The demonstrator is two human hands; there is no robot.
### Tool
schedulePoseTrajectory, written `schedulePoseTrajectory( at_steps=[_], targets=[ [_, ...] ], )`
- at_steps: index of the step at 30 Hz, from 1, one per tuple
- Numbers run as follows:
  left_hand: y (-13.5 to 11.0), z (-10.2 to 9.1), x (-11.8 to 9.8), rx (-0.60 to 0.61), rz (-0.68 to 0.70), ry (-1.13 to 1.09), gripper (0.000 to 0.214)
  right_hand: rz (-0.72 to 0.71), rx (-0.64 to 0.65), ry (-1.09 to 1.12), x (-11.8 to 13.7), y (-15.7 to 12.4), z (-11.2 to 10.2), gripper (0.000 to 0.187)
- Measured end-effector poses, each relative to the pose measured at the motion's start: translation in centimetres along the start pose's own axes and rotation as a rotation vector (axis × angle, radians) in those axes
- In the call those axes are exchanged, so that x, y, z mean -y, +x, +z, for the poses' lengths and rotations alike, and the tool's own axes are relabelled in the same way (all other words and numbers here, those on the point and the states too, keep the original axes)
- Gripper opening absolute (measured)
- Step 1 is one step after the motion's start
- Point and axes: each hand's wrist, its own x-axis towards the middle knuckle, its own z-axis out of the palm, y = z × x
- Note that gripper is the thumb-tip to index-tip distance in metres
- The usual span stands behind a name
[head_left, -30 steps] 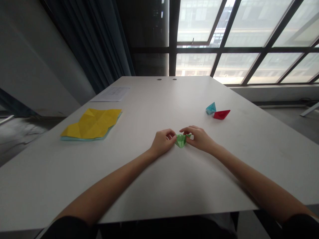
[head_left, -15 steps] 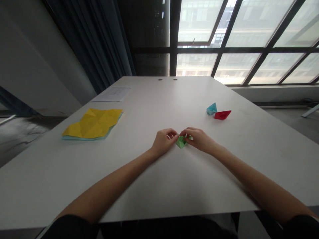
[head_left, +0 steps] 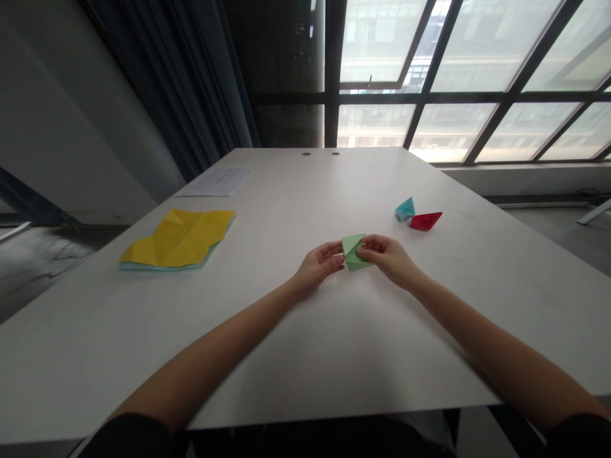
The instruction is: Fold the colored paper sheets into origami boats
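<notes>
A folded green paper is between my two hands, just above the middle of the white table. My right hand pinches its right side between thumb and fingers, partly covering it. On the other side, my left hand has its thumb and fingers closed on the paper's left edge. Folded flaps show on the face toward me. Beyond my right hand lie a red paper boat and a light blue folded paper piece, close beside each other.
On the left of the white table lies creased yellow paper over light blue sheets. Behind it is a printed white sheet. Windows and a dark blue curtain stand past the table.
The green paper has been lifted and turned, so a broader folded face shows. My hands have moved slightly apart around it. The other papers lie as before.
</notes>
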Motion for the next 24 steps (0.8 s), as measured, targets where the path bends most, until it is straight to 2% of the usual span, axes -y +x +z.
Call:
schedulePoseTrajectory(
  at_steps=[3, 8, 11, 15, 24],
  targets=[
    [-0.21, 0.65, -0.11, -0.005, -0.023, -0.103, 0.045, 0.005, -0.004, -0.035, -0.23, -0.25, 0.49, 0.028],
    [-0.49, 0.83, -0.03, -0.007, -0.034, -0.142, 0.054, -0.092, -0.063, -0.212, -0.26, -0.6, 0.95, 0.024],
    [-0.46, 0.54, 0.28, -0.061, -0.052, -0.118, 0.061, -0.136, -0.093, -0.285, -0.5, -0.65, 0.87, 0.023],
    [-0.34, 0.5, 0.66, -0.148, -0.057, -0.077, 0.058, -0.201, -0.101, -0.415, -0.8, -0.74, 0.63, 0.023],
    [-0.34, 0.83, 0.6, -0.143, -0.071, -0.074, 0.05, -0.27, 0.01, -0.603, -0.51, -0.88, 0.6, 0.026]
  ],
)
